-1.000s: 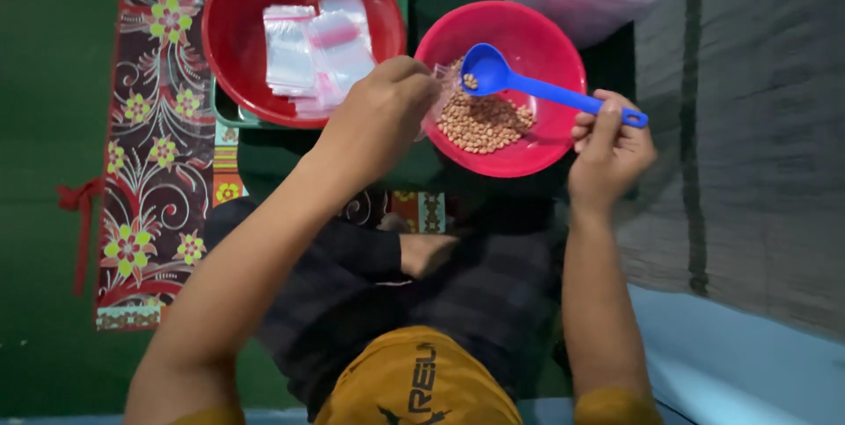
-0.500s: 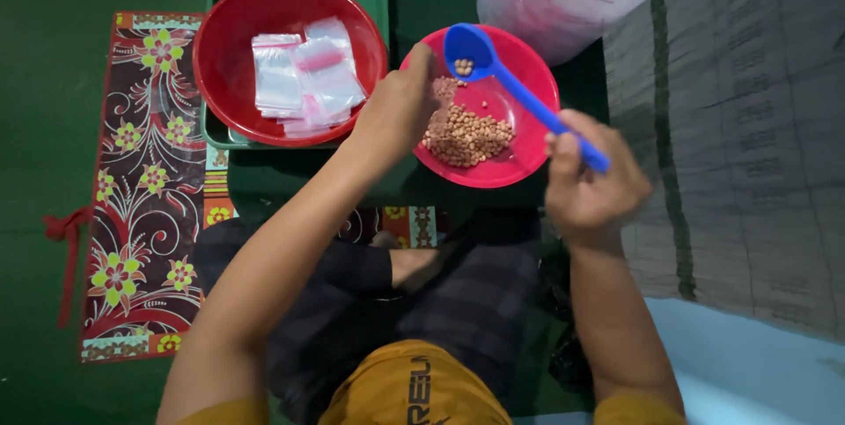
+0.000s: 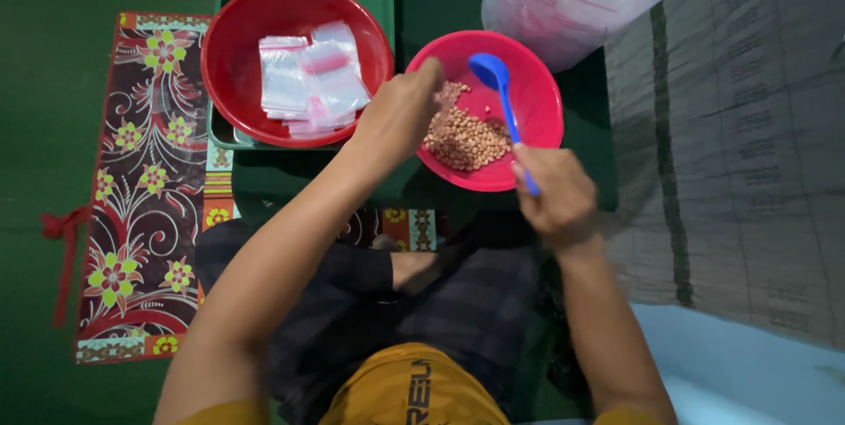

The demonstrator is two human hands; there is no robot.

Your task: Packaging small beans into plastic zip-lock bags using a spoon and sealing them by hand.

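My right hand (image 3: 554, 196) grips the blue spoon (image 3: 500, 95) over the peanuts (image 3: 466, 136) — left hand (image 3: 400, 113) pinches a small clear bag (image 3: 443, 99), fingers narrow.

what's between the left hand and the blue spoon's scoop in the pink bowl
In the head view, only loose peanuts and bare pink bowl wall lie between the left hand and the blue spoon.
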